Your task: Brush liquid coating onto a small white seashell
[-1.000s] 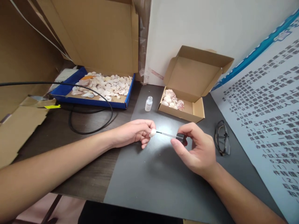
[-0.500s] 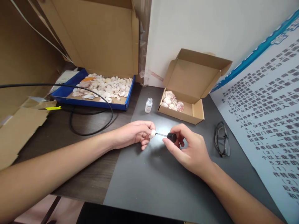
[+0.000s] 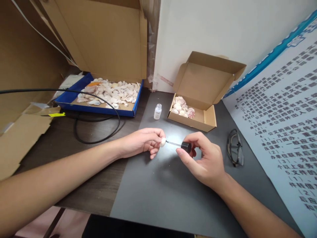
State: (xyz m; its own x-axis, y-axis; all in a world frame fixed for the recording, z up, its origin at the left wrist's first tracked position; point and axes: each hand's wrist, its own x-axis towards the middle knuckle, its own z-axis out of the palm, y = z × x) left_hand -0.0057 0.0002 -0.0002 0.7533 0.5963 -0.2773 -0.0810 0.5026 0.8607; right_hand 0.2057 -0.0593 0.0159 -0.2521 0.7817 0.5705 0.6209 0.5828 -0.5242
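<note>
Between the thumb and fingers of my left hand [image 3: 145, 142] is a small white ribbed seashell [image 3: 162, 142], held above the grey mat. My right hand [image 3: 206, 158] pinches the black cap of a brush applicator [image 3: 186, 147]. Its thin stem points left, and the dark tip is at the shell's right edge; whether it touches, I cannot tell. Beyond my hands a small clear glass bottle [image 3: 158, 111] with a pale label stands upright, uncapped.
A blue-sided cardboard box [image 3: 99, 110] full of shells stands back left, a black cable [image 3: 96, 142] looping before it. A smaller open box [image 3: 192, 125] with several shells is behind my right hand. Safety glasses [image 3: 235, 148] lie on the grey mat [image 3: 158, 195] at right, beside a printed poster [image 3: 284, 132].
My right hand has shifted slightly right with the brush applicator. The shell in my left hand has moved a touch to the right and turned a little.
</note>
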